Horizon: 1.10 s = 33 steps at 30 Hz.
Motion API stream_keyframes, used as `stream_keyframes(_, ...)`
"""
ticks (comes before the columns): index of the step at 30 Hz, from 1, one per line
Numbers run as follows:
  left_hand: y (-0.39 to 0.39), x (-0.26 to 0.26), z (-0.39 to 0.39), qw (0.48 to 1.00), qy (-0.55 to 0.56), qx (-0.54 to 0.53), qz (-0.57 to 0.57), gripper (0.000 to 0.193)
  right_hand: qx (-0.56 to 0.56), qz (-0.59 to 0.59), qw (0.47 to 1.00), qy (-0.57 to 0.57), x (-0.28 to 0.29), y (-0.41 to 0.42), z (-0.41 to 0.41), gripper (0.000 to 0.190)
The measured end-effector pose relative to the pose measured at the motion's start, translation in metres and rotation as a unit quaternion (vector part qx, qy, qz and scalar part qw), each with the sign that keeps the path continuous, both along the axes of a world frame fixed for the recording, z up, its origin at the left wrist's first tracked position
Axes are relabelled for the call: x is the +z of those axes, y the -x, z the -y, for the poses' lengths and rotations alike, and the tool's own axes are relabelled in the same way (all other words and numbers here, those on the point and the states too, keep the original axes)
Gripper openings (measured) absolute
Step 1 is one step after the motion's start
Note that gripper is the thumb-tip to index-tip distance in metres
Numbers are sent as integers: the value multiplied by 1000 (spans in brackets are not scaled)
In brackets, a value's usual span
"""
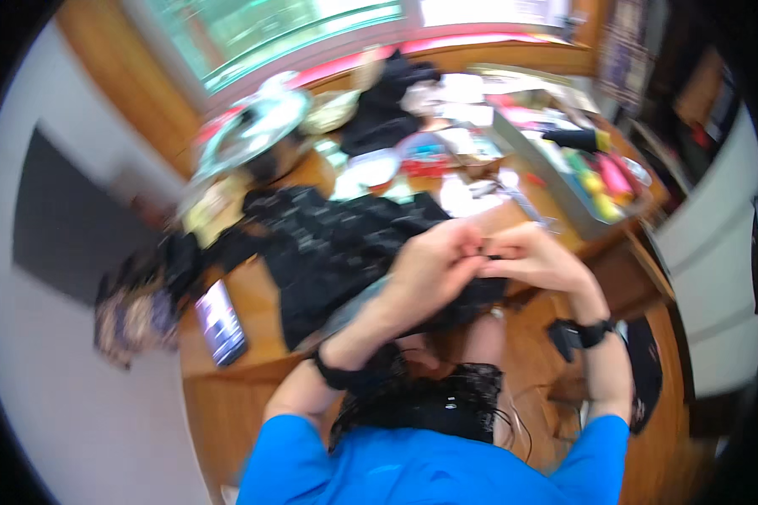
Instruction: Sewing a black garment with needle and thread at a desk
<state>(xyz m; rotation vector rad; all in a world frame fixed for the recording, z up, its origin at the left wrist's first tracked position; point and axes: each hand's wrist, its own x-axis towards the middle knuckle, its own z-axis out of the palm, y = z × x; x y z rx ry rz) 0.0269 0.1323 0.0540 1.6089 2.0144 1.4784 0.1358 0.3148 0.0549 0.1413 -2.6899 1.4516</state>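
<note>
My left hand [433, 268] and my right hand [527, 255] meet over the front of a wooden table. Their fingertips pinch a small dark item [494, 257] between them, mostly hidden by the fingers and too blurred to name. Below and to the left, a black cloth garment [328, 246] with pale marks lies spread over the table, its edge reaching under my left forearm. A grey-blue piece [357, 307], unclear in kind, shows beside that forearm.
A lit smartphone [221, 322] lies at the table's [259, 353] front left. Behind the garment stands a pot with a glass lid [259, 126]. To the right, a grey tray [562, 189] holds thread spools and coloured items. Patterned fabric [136, 315] hangs off the left side.
</note>
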Motion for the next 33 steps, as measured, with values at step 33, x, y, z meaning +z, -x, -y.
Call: stream_keyframes(33,-14,-38,97,949,-158,185,-199,18,-83,-89,889,442,30,-5,99,14)
